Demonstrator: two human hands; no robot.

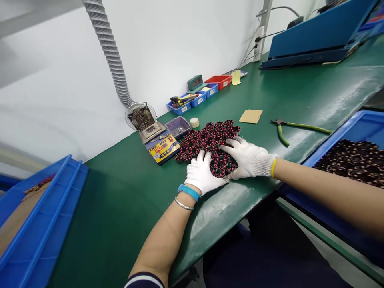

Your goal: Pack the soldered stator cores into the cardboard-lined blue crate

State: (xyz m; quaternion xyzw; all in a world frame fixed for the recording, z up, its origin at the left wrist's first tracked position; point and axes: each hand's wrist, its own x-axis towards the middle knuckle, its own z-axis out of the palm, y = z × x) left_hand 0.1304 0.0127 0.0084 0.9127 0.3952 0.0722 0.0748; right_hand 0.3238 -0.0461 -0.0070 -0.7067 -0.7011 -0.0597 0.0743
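Many small black rings wound with red, looking like wound motor stators (pixel 207 138), stand packed together on the green table. My left hand (pixel 202 172), in a white glove, lies against the near left side of the cluster with its fingers spread. On the right side, my right hand (pixel 247 158), also gloved in white, cups the stators with fingers apart. The thumbs come close together at the near edge, beside the front stators. Neither hand lifts anything; both touch the group from outside.
Behind the cluster are a yellow-and-blue soldering station (pixel 163 150), a purple tray (pixel 178 127) and a round white tub (pixel 194 122). Green-handled cutters (pixel 303 127) and a cardboard square (pixel 251 116) lie right. Blue crates flank the table, the right crate (pixel 339 138) holding many dark parts.
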